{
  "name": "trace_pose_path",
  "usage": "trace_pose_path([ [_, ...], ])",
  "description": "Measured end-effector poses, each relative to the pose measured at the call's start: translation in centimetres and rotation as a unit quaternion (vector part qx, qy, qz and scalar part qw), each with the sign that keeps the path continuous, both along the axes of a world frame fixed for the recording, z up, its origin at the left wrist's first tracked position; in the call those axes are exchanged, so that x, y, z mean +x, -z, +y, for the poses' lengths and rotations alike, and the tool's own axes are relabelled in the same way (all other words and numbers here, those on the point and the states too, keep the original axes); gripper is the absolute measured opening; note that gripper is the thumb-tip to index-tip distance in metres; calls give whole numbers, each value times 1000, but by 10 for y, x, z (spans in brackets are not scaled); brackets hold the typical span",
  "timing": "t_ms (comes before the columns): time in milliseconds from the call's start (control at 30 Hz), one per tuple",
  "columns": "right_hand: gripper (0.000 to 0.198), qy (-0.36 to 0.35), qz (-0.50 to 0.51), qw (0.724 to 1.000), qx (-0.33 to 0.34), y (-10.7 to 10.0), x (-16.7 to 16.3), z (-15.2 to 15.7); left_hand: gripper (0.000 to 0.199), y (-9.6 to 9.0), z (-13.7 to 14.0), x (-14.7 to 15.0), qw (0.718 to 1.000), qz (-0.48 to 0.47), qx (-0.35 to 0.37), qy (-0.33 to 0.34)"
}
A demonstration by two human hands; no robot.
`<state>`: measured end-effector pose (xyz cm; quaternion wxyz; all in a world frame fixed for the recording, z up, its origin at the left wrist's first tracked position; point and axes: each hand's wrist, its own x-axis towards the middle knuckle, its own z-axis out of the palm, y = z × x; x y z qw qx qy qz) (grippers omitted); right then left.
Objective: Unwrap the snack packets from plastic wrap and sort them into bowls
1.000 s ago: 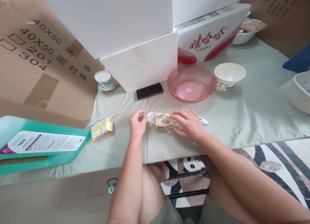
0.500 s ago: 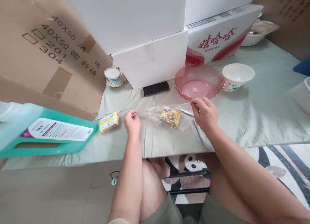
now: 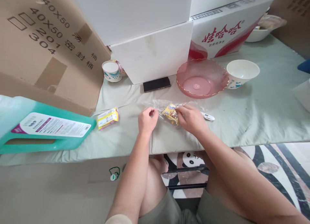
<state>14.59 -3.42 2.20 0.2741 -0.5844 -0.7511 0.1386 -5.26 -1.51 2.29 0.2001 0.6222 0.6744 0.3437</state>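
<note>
Several small yellow snack packets or one crumpled packet, I cannot tell which, make up a yellow snack packet bundle on the cloth in front of me. A crinkled clear plastic bag lies around it. My left hand is closed, its fingertips pinched at the bag's left edge. My right hand is closed too, thumb and forefinger pinching the right edge of the yellow packet. Beside the right knuckles lies a slim white object with dark marks, partly hidden by that hand. Left of my left hand rests a yellow-and-pink wrapped pack.
Behind my hands are a dark phone, a pink scalloped bowl and a white paper bowl. A green liquid jug and a cardboard box stand left. White boxes line the back.
Both hands have moved inward to the yellow packet. My right hand came left from the white object to the packet; my left hand came right to the bag. The view has shifted slightly.
</note>
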Motion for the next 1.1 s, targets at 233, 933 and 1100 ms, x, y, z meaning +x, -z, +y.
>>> trace_pose_path([
  [233, 58, 47, 10, 986, -162, -10, -18, 9, 28, 0, -6, 15, 983, -154, -99, -7],
  [933, 38, 95, 624, 707, -318, -6, -19, 12, 18, -7, 1, 6, 853, -512, -96, -25],
  [1100, 28, 73, 742, 532, -401, -17, -20, 9, 21, -17, 0, -3, 809, -581, -87, 24],
])
